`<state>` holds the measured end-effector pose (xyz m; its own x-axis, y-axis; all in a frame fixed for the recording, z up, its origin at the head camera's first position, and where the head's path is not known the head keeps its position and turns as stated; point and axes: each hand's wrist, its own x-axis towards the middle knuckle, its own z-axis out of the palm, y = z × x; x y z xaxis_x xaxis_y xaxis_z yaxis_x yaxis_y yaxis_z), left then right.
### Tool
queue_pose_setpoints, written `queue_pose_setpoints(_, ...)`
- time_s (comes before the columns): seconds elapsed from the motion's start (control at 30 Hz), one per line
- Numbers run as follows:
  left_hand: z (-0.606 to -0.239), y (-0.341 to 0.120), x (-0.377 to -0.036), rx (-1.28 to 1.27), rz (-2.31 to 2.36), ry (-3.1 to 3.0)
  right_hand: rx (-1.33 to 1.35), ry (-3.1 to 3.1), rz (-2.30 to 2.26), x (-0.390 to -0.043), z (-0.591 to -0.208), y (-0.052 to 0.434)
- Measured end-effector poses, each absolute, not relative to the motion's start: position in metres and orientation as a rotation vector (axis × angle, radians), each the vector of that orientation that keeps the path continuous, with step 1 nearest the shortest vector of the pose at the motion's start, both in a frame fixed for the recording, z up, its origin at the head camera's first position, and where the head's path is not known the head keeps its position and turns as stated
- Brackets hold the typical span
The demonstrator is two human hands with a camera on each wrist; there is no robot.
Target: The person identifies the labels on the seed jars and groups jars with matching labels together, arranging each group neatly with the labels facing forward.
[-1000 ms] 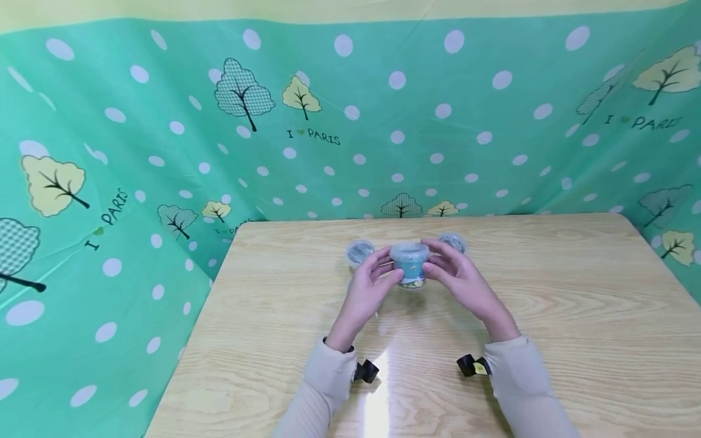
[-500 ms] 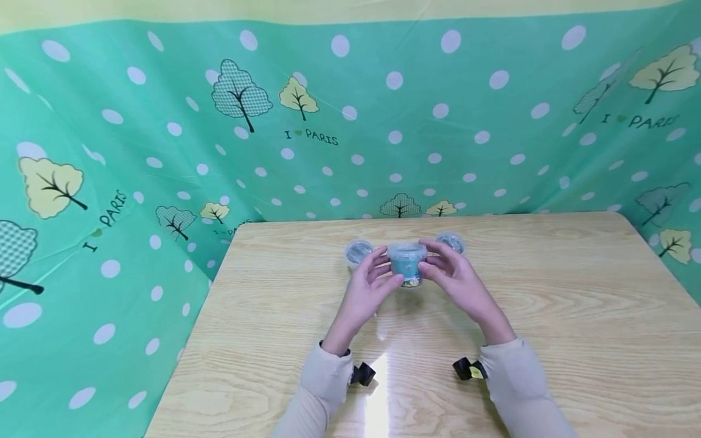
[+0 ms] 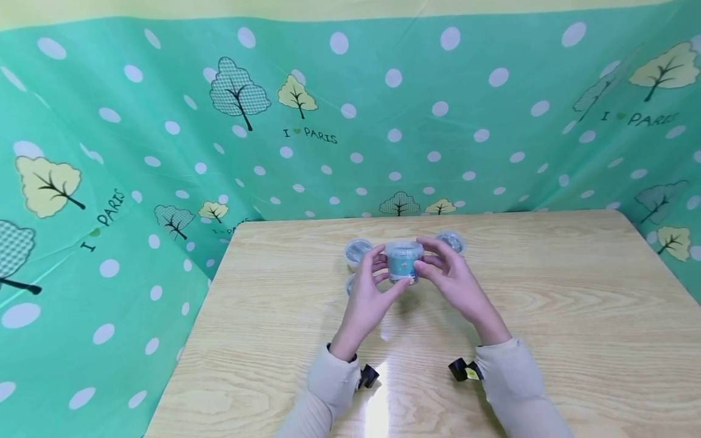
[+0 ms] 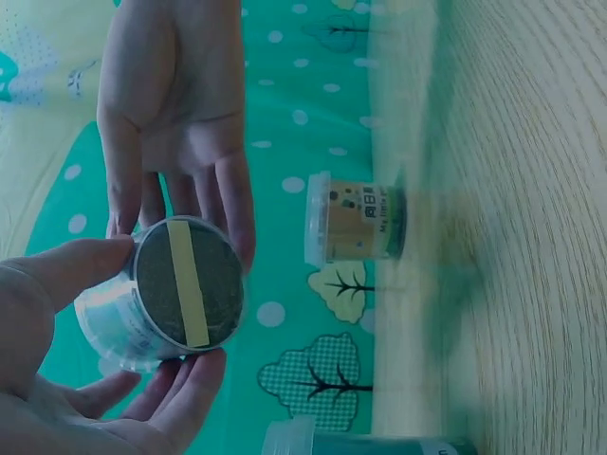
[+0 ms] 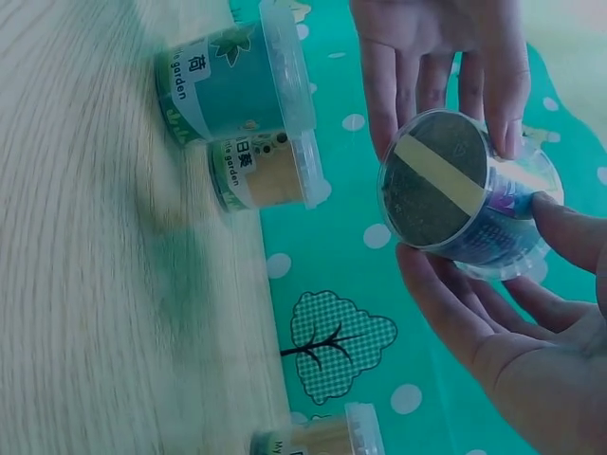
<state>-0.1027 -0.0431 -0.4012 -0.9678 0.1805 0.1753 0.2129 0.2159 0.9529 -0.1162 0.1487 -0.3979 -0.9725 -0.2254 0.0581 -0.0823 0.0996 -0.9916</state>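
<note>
A small round plastic tub (image 3: 403, 263) with a teal printed label and a clear lid is held up above the table between both hands. My left hand (image 3: 368, 304) grips its left side, the thumb near the lower front edge. My right hand (image 3: 459, 285) grips the opposite side, thumb on the front of the label. In the left wrist view the tub's base (image 4: 190, 284) shows dark contents and a pale yellow strip across it. The right wrist view shows the same strip on the tub (image 5: 441, 180), with fingers of both hands around the wall.
Behind the hands stand two similar lidded tubs, one at left (image 3: 358, 250) and one at right (image 3: 451, 239). Another tub (image 3: 349, 285) is mostly hidden by the left hand. A brown-labelled tub (image 4: 356, 223) stands on the wooden table (image 3: 263, 340). A green patterned cloth (image 3: 328, 73) hangs behind.
The held tub has shifted slightly left and its label has turned a little. My left thumb now reaches further across the lower front. Another tub has come into view beside the left hand.
</note>
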Motion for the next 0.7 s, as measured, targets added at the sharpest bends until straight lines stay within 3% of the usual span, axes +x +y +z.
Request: queue_pose_setpoints(0.7,-0.4015,-0.0514,-0.1036,-0.455,-2.139,-2.298,-0.389,2.145,-2.044,-0.1129,-0.3977,0.1524)
